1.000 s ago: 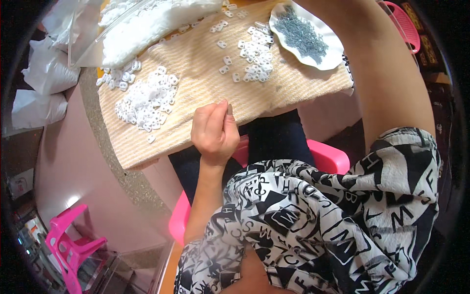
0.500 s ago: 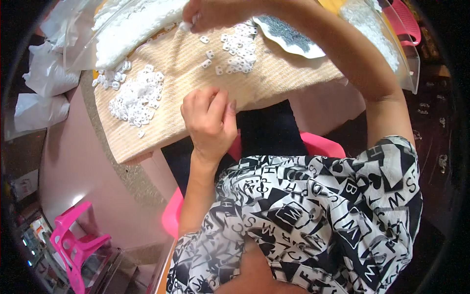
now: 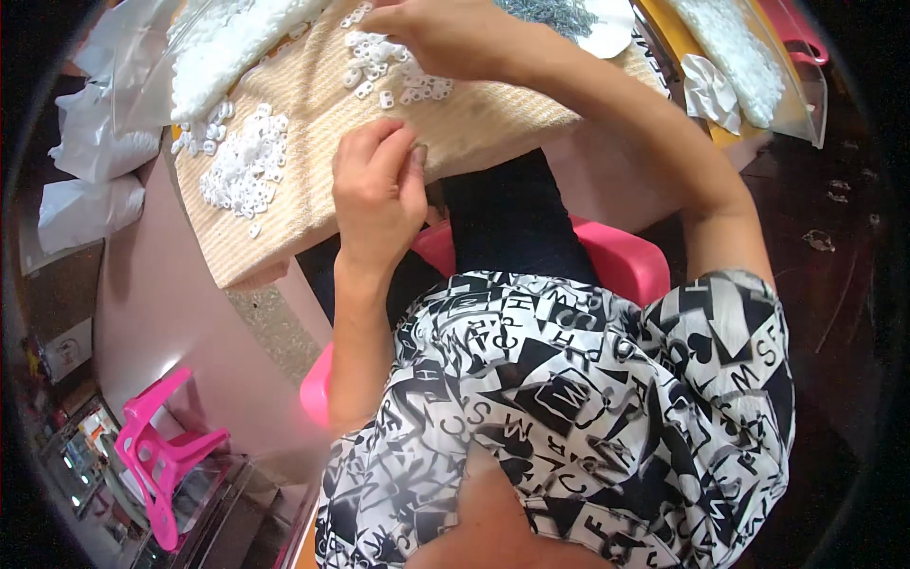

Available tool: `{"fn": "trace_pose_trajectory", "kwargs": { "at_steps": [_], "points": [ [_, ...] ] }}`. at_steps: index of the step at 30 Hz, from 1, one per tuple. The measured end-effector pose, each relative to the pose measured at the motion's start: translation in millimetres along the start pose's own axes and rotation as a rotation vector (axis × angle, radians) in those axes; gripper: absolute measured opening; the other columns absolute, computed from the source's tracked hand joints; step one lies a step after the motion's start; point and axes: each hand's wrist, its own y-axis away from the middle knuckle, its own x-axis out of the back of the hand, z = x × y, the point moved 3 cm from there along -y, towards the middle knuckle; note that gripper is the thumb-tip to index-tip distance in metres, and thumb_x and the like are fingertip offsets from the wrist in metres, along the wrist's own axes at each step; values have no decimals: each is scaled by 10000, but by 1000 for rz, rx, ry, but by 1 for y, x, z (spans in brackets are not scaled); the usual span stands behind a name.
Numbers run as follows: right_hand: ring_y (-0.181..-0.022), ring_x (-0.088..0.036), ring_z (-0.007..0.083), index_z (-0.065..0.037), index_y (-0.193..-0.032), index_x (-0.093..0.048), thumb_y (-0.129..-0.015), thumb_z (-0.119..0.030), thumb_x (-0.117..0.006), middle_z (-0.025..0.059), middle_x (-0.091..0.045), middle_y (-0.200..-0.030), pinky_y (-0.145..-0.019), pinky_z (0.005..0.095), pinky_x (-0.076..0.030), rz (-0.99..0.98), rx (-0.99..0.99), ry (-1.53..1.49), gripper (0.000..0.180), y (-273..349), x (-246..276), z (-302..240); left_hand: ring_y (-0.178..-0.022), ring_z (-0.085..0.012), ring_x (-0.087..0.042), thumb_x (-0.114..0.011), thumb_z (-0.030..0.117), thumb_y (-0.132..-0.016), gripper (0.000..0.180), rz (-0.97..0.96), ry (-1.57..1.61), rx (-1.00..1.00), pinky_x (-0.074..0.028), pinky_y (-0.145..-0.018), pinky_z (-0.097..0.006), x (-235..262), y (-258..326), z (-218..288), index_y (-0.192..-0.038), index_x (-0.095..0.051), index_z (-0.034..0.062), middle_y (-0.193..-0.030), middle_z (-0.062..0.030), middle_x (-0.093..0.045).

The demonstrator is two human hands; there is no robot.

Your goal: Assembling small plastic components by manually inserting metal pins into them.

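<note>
Beige woven cloth (image 3: 313,104) covers the board under both hands. The left hand (image 3: 377,194) rests at the cloth's near edge, fingers curled with thumb and forefinger pinched together; whether they grip something is too small to tell. The right hand (image 3: 441,36) lies farther out, fingers bent down onto a scatter of small white plastic pieces (image 3: 393,71). Left of the left hand sits another pile of white pieces (image 3: 245,166).
</note>
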Motion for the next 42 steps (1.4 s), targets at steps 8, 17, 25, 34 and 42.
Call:
{"fn": "trace_pose_trajectory", "kwargs": {
  "at_steps": [8,17,25,34,42],
  "points": [
    [-770,-535,300,-30,-839,-561,-696,-7,-549,130,-531,-785,-673,356,-447,-113,-198,87,146,94,4,-18,-747,-252,-514,-612,8,-670,118,-89,-47,-166,-421,-655,-333,-20,-29,2,-779,-621,52,-776,-82,-561],
    [-781,-526,323,-16,-786,-509,-678,-5,-538,147,-521,-791,-667,376,-439,-243,-217,30,112,85,7,-21,-667,-285,-518,-610,74,-638,20,-192,-51,4,-419,-623,-374,-31,-51,-9,-650,-626,71,-663,-106,-545],
    [-739,-530,345,4,-756,-485,-701,35,-507,176,-520,-744,-619,385,-421,-67,-250,82,67,77,51,-1,-640,-280,-570,-582,68,-636,87,-357,41,291,-455,-618,-344,-27,-57,-13,-691,-625,16,-690,-143,-587],
    [-724,-545,372,14,-720,-560,-644,21,-497,226,-544,-726,-645,406,-441,84,-354,225,99,73,85,40,-600,-215,-562,-657,166,-690,194,-186,-65,-101,-450,-574,-284,-69,-132,13,-789,-623,3,-695,-104,-595],
    [-856,-550,279,-3,-872,-566,-688,19,-513,133,-565,-899,-731,326,-464,-3,-187,177,193,103,60,2,-682,-240,-542,-631,-28,-650,185,-277,103,-154,-448,-630,-326,-25,-50,27,-827,-607,22,-771,-121,-547]
  ]
}}
